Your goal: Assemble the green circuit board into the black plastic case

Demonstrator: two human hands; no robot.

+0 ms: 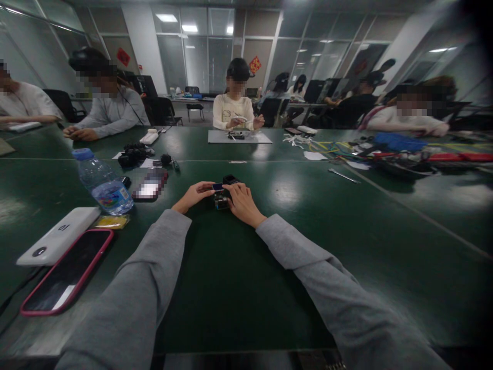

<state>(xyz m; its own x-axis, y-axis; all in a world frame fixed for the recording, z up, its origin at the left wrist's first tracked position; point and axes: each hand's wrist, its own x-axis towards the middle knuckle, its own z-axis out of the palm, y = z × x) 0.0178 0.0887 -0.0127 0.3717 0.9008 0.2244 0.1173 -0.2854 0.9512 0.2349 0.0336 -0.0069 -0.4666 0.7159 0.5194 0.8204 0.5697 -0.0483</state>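
A small dark rectangular panel (217, 187) with a pale edge is pinched by my left hand (196, 194) at its left end. The fingers of my right hand (244, 202) are bent over the panel's right end and look closed on it. Just behind them sits a small black box-like part (230, 179), partly covered by the right fingers. Below the panel, close to the right thumb, is a small device with what looks like an exposed circuit board (221, 202). Its finer details are too small to make out.
Left of my arms are a water bottle (105, 184), a white power bank (59, 236), a red-edged phone (69, 272) and a yellow packet (111, 222). Another phone (151, 185) lies beyond. Tangled cables (400, 149) and a metal tool (344, 176) lie right. Several people sit around the green table (246, 288).
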